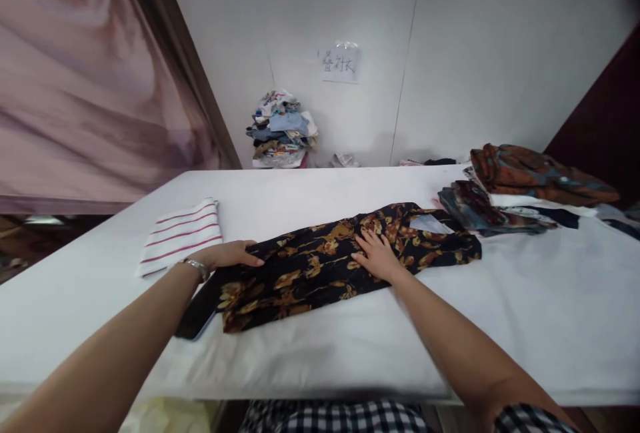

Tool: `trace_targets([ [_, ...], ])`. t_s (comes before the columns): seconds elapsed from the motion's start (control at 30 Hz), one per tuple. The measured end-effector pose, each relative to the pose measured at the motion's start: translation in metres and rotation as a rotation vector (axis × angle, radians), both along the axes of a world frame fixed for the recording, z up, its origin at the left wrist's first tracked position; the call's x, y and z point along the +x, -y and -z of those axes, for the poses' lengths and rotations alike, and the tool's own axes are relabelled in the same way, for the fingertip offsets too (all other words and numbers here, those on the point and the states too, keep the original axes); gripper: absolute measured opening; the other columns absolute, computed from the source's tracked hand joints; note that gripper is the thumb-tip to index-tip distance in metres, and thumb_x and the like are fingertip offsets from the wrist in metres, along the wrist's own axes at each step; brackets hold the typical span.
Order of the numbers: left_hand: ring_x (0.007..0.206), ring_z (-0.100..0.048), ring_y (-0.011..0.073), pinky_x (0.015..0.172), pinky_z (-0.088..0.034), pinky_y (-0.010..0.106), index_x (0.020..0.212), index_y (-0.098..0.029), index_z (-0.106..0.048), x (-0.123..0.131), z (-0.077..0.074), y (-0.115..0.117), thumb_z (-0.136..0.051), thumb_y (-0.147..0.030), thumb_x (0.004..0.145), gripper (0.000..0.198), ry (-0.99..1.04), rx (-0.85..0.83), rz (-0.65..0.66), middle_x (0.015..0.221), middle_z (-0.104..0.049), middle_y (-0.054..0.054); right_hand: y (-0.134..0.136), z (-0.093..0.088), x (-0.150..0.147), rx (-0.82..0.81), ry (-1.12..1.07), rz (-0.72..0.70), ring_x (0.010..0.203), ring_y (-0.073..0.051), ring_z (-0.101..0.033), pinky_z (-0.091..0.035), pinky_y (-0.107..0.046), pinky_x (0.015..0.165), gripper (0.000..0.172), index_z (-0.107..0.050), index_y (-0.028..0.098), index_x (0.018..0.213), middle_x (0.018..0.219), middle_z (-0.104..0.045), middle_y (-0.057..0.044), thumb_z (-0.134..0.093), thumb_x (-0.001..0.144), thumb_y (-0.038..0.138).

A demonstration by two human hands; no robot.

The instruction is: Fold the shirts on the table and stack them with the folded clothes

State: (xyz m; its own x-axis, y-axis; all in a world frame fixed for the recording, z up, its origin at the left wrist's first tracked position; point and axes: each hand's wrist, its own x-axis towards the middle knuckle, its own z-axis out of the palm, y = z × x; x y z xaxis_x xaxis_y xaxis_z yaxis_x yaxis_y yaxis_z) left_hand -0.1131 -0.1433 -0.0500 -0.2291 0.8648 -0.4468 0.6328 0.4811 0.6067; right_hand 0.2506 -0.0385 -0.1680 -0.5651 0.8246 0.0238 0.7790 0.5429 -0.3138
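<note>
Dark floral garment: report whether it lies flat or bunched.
Flat: the floral garment lies in a long strip, right hand spread on it, left hand at one end.

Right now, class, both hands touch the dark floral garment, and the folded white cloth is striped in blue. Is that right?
Not quite: the head view shows the folded white cloth striped in red, not blue. The left hand and right hand do touch the dark floral garment.

White table (300, 196) beneath a floral garment (310, 269), striped cloth (180, 236), dark flat object (196, 314) and assorted clothes (540, 176).
</note>
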Motion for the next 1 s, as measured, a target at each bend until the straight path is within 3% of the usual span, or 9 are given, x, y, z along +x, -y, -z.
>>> trace_targets([
  [0.1, 0.09, -0.069, 0.0283, 0.075, -0.056, 0.03, 0.088, -0.021, -0.072, -0.003, 0.001, 0.006, -0.084, -0.036, 0.044, 0.048, 0.166, -0.112, 0.022, 0.096, -0.075, 0.006, -0.001, 0.001, 0.0, 0.006, -0.006, 0.0, 0.146, -0.027, -0.016, -0.01, -0.051, 0.117, 0.064, -0.038, 0.021, 0.146, 0.157, -0.025, -0.01, -0.034, 0.094, 0.056],
  [0.2, 0.088, -0.07, 0.0287, 0.073, -0.058, 0.032, 0.083, -0.019, -0.072, -0.005, 0.001, 0.009, -0.085, -0.034, 0.045, 0.042, 0.269, -0.048, -0.153, 0.092, -0.075, 0.007, -0.002, 0.003, 0.0, 0.003, -0.01, 0.005, 0.146, -0.027, -0.016, -0.01, -0.052, 0.117, 0.063, -0.038, 0.021, 0.146, 0.157, -0.025, -0.01, -0.035, 0.093, 0.055],
  [0.3, 0.079, -0.07, 0.0289, 0.072, -0.059, 0.036, 0.079, -0.016, -0.071, -0.007, 0.0, 0.014, -0.085, -0.037, 0.049, 0.039, 0.49, -0.093, -0.342, 0.081, -0.075, 0.009, -0.003, 0.005, 0.001, 0.004, -0.01, 0.002, 0.146, -0.027, -0.017, -0.011, -0.052, 0.117, 0.062, -0.039, 0.021, 0.146, 0.157, -0.026, -0.01, -0.036, 0.093, 0.054],
  [0.43, 0.087, -0.07, 0.029, 0.08, -0.058, 0.036, 0.083, -0.014, -0.07, -0.006, 0.005, 0.031, -0.082, -0.045, 0.055, 0.044, 0.629, -0.09, -0.358, 0.083, -0.075, 0.01, -0.003, 0.01, 0.002, 0.015, -0.003, 0.001, 0.146, -0.026, -0.016, -0.011, -0.051, 0.117, 0.062, -0.038, 0.022, 0.146, 0.156, -0.027, -0.009, -0.036, 0.094, 0.054],
  [0.57, 0.097, -0.068, 0.0296, 0.085, -0.055, 0.039, 0.099, -0.017, -0.067, 0.005, 0.018, 0.048, -0.084, -0.037, 0.052, 0.053, 0.582, -0.03, -0.305, 0.099, -0.074, 0.01, -0.005, 0.013, 0.002, 0.018, -0.011, 0.0, 0.147, -0.026, -0.015, -0.011, -0.051, 0.117, 0.061, -0.04, 0.023, 0.145, 0.156, -0.028, -0.008, -0.037, 0.093, 0.055],
  [0.7, 0.086, -0.069, 0.0278, 0.08, -0.055, 0.036, 0.089, -0.017, -0.067, 0.018, 0.024, 0.048, -0.08, -0.021, 0.047, 0.043, 0.283, 0.096, -0.307, 0.083, -0.075, 0.005, -0.003, 0.011, 0.003, 0.019, -0.02, -0.006, 0.146, -0.027, -0.016, -0.011, -0.052, 0.117, 0.06, -0.042, 0.021, 0.144, 0.156, -0.027, -0.009, -0.04, 0.093, 0.052],
  [0.8, 0.076, -0.069, 0.0288, 0.072, -0.056, 0.038, 0.076, -0.018, -0.067, 0.021, 0.009, 0.036, -0.072, -0.018, 0.048, 0.028, 0.236, 0.075, -0.309, 0.07, -0.073, 0.004, -0.003, 0.011, 0.006, 0.001, -0.108, -0.008, 0.145, -0.027, -0.02, -0.012, -0.052, 0.117, 0.058, -0.043, 0.021, 0.143, 0.154, -0.031, -0.01, -0.045, 0.091, 0.047],
  [0.9, 0.074, -0.069, 0.0287, 0.071, -0.056, 0.038, 0.069, -0.018, -0.067, 0.03, -0.018, 0.016, -0.069, -0.016, 0.048, 0.021, 0.255, 0.045, -0.263, 0.071, -0.073, 0.006, -0.004, 0.012, 0.009, 0.002, -0.338, 0.0, 0.14, -0.024, -0.034, -0.022, -0.048, 0.116, 0.053, -0.05, 0.019, 0.138, 0.148, -0.044, -0.01, -0.047, 0.088, 0.038],
  [1.0, 0.076, -0.069, 0.0277, 0.073, -0.056, 0.037, 0.068, -0.016, -0.067, 0.057, -0.039, -0.013, -0.068, -0.015, 0.052, 0.016, 0.291, 0.052, -0.193, 0.073, -0.073, 0.008, -0.005, 0.01, 0.012, 0.048, -0.616, 0.039, 0.129, -0.023, -0.049, -0.033, -0.044, 0.112, 0.047, -0.059, 0.019, 0.129, 0.137, -0.056, -0.009, -0.046, 0.086, 0.034],
])
